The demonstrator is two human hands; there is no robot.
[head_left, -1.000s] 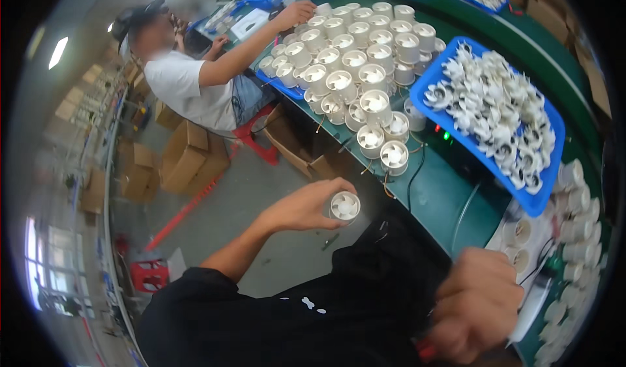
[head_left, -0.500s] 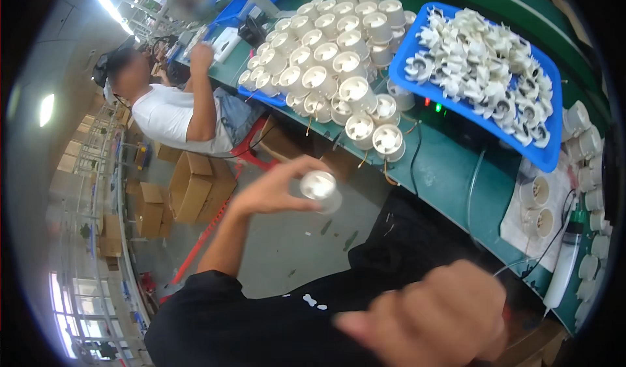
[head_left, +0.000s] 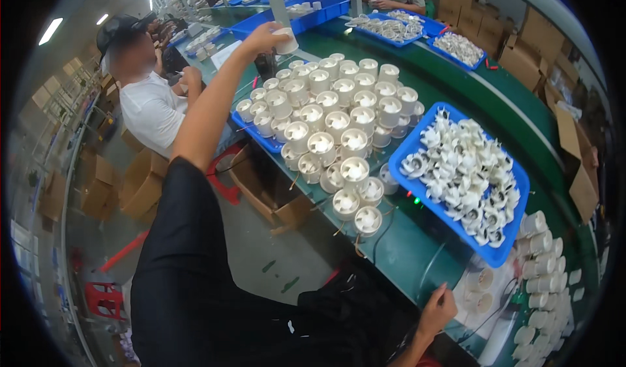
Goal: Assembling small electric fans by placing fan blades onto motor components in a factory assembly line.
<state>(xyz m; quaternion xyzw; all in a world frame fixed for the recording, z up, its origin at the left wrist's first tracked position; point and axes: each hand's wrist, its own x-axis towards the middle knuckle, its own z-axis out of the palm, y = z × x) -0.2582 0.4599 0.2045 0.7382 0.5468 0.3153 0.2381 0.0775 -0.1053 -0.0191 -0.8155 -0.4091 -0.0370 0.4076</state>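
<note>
My left arm stretches out to the far left. At its end my left hand [head_left: 262,40] is closed around a white plastic fan housing [head_left: 286,42], held above the bench behind the stacked housings. Those stacked white round fan housings [head_left: 321,143] have small impellers inside and thin wires hanging from some. Low on the right, my right hand [head_left: 438,309] is by the bench edge with its fingers curled in; whether anything is inside them is hidden. Closest to it are two white cups with small parts inside [head_left: 480,302], on a pale sheet.
A blue tray [head_left: 497,259] heaped with loose white impellers stands on the green bench [head_left: 409,266]. White cylinders [head_left: 542,263] are stacked at right, near a syringe-like tube [head_left: 499,339]. A co-worker [head_left: 150,109] sits at left. Cardboard boxes [head_left: 147,183] stand on the floor.
My left hand has carried the fan housing from near my body out to the far left. My right hand has moved from close in front of me to the bench edge. The view has shifted.
</note>
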